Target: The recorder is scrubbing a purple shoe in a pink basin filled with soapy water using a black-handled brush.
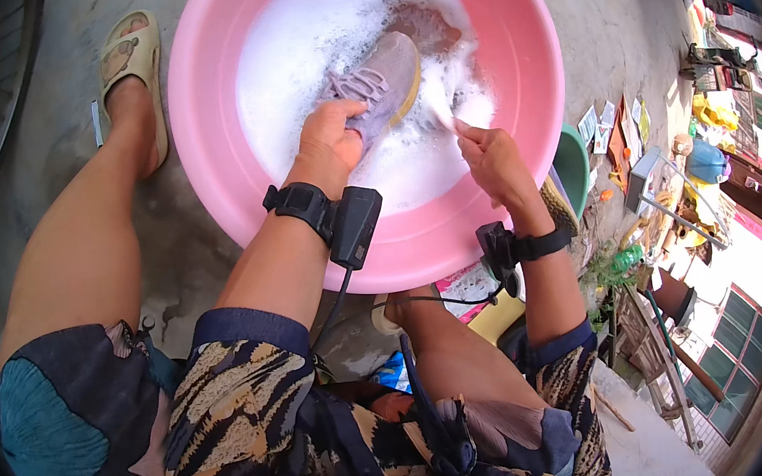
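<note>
A large pink plastic basin point(208, 180) holds soapy water point(279, 50) under thick white suds. In it lies a wet greyish-purple lace-up sneaker point(394, 65), with the toe pointing away from me and a yellowish sole edge on the right. My left hand point(329, 137) grips the sneaker near its laces and collar; the heel end is hidden by the hand and foam. My right hand point(496, 159), over the basin's right inner wall, pinches a slim white handle point(440, 106). The handle's far end sinks into foam beside the sole, so its kind cannot be told.
A green basin point(572, 168) and another shoe point(557, 205) stand right of the pink basin. Black devices point(355, 227) strapped to both wrists trail a cable point(333, 312). My slippered foot point(133, 90) rests on the concrete floor at left. Clutter and a metal-framed item point(675, 195) lie farther right.
</note>
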